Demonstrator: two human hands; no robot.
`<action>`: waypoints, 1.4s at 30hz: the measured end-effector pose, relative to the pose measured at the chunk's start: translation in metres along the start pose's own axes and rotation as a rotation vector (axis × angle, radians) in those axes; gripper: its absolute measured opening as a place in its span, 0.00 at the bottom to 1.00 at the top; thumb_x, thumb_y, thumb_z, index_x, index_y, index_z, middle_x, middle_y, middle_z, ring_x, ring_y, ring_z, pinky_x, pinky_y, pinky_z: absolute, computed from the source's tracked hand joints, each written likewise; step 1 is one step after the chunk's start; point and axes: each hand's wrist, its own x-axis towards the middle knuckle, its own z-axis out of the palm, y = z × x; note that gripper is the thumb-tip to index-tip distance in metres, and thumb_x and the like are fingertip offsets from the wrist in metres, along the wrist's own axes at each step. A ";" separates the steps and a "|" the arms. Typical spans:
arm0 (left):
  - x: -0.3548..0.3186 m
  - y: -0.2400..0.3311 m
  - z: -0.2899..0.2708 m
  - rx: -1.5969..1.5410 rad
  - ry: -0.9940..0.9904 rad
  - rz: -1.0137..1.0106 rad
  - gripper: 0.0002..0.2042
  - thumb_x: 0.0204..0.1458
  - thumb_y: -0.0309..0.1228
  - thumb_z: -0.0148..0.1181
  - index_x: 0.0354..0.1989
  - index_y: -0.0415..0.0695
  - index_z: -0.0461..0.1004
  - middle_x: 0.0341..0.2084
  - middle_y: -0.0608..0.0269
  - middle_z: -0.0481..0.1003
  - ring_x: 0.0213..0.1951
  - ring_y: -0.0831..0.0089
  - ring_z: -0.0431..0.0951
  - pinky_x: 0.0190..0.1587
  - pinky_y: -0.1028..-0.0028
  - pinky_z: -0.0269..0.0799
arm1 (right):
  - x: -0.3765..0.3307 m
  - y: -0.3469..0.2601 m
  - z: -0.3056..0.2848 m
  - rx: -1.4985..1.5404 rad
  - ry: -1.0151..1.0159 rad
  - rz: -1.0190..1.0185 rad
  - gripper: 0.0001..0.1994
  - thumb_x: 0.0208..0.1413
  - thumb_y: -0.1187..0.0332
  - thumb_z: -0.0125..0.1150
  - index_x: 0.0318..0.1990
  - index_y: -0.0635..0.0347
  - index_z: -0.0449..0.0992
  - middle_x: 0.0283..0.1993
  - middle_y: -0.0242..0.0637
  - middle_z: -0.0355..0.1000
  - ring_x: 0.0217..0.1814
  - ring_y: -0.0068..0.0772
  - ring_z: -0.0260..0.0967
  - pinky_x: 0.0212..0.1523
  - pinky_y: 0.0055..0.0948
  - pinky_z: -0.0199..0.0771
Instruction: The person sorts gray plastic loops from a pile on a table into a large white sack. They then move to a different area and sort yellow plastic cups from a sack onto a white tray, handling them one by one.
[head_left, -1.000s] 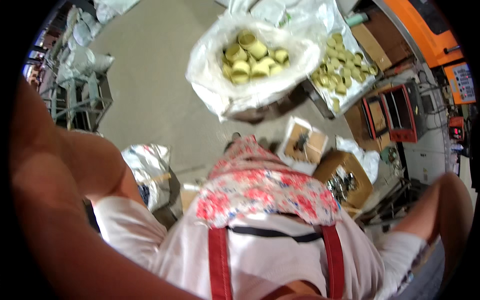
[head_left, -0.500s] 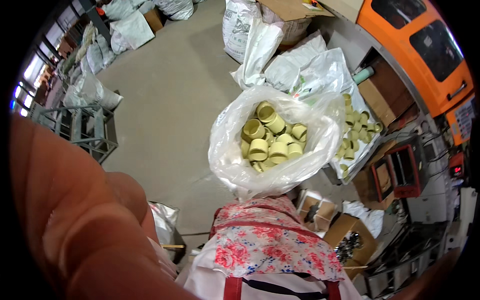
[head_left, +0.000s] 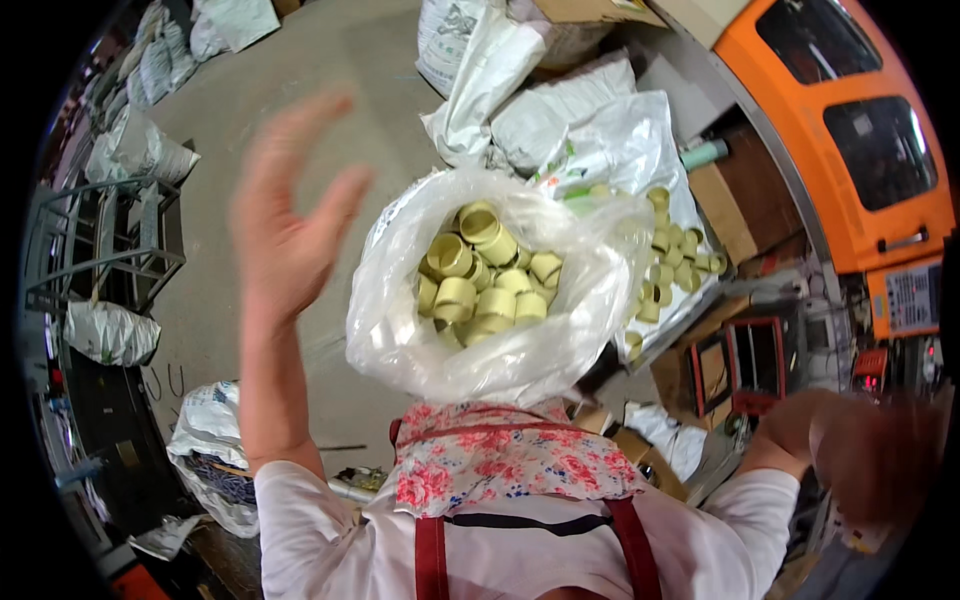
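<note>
My left hand (head_left: 290,215) is raised to the left of a big clear plastic bag (head_left: 390,330). Its fingers are stretched apart, a little blurred, and nothing is in them. Inside the bag lie several pale yellow-green plastic pipe fittings (head_left: 455,297), short and hollow. Far out at the right rim is my right hand (head_left: 885,455), dark and smeared by motion, so its fingers cannot be made out. It is nearest to the machine's lower side. More of the same loose fittings (head_left: 662,272) lie on a white sheet just right of the bag.
An orange machine (head_left: 790,95) with dark windows stands at the right. White woven sacks (head_left: 565,110) lie beyond the bag. A grey metal frame (head_left: 105,235) stands on the floor at the left, and a white sack (head_left: 215,425) with dark contents is nearer.
My left hand has moved away from close in front of the camera and out over the floor. My right arm has come into view at the right. The view has shifted; the fittings look unchanged.
</note>
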 end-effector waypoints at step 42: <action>0.014 -0.251 0.234 1.420 -0.163 -0.583 0.47 0.32 0.56 0.64 0.61 0.48 0.53 0.57 0.53 0.58 0.60 0.57 0.54 0.57 0.58 0.55 | -0.427 0.333 0.076 -0.392 -0.618 0.709 0.24 0.40 0.60 0.61 0.46 0.60 0.69 0.46 0.45 0.66 0.54 0.45 0.58 0.57 0.40 0.55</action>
